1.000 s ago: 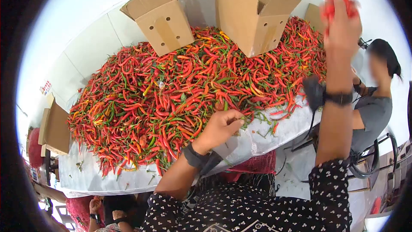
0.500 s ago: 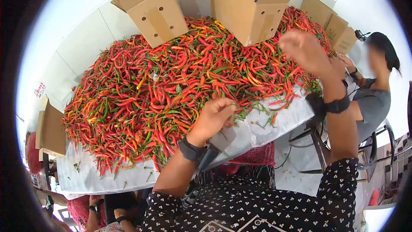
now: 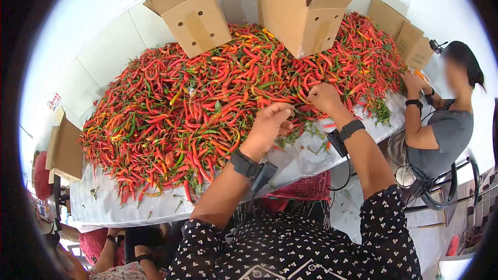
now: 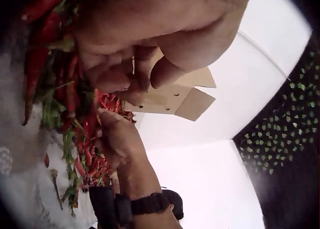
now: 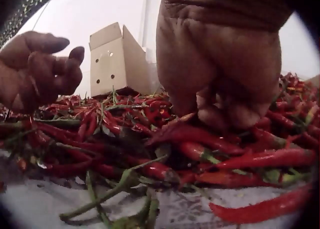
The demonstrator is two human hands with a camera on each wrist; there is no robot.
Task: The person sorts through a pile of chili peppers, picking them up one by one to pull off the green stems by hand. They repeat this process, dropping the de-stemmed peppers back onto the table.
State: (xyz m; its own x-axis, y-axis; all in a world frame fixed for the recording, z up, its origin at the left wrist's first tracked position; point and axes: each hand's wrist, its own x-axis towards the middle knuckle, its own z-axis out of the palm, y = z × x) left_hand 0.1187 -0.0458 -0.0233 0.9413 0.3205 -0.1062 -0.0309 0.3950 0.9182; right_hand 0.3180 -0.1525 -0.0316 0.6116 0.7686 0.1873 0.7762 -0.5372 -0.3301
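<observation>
A large heap of red chili peppers (image 3: pixel 207 109), mixed with green and orange ones, covers the table. My right hand (image 3: pixel 326 97) is down at the heap's front edge. In the right wrist view, its curled fingers (image 5: pixel 232 111) and thumb pinch a red chili pepper (image 5: pixel 197 135) lying among the others. Just left of it, my left hand (image 3: pixel 271 127) hovers low by the front of the heap. Its fingers bend loosely, and a gap shows between thumb and fingers in the right wrist view, with nothing seen held there.
Two cardboard boxes, one at left (image 3: pixel 194 21) and a taller one (image 3: pixel 306 18), stand on the heap's back. Loose green stems (image 5: pixel 125 189) lie along the white table cover (image 3: pixel 124 210). A seated person (image 3: pixel 441 129) works at the right end, near more cardboard (image 3: pixel 410 41).
My right hand has come down from the raised far right, where it held red chili peppers, to the heap beside my left hand. The left hand has shifted slightly right.
</observation>
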